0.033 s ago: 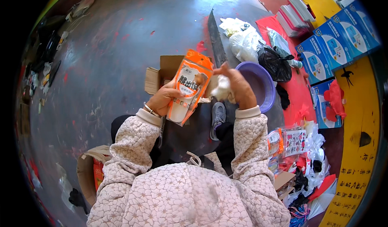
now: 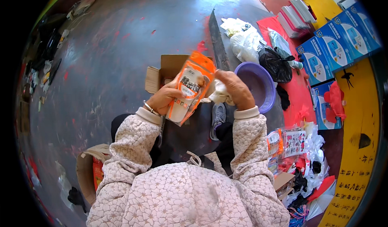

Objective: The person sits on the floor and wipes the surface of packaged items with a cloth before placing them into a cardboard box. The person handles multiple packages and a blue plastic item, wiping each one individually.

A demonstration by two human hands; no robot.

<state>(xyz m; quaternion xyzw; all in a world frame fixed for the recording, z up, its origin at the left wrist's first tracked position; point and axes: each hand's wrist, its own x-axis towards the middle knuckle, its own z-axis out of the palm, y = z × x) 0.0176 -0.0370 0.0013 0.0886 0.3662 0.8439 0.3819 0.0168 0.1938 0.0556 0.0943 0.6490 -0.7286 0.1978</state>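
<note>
Left hand (image 2: 164,98) grasping printed orange packet (image 2: 189,92); right hand (image 2: 239,91) at its two-o'clock edge, grip unclear. Basin (image 2: 271,91) three o'clock; floor (image 2: 101,57) wide, ten.

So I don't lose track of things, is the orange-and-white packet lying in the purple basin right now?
No, the left hand holds the orange-and-white packet, to the left of the purple basin.

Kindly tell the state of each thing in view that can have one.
Orange-and-white plastic packet: tilted, held in left hand.
White soft bundle: crumpled, by right hand.
Brown cardboard box: open, flaps unfolded.
Purple round plastic basin: upright, uncovered.
Black plastic bag: gathered at neck.
Grey laced shoe: worn.
</note>
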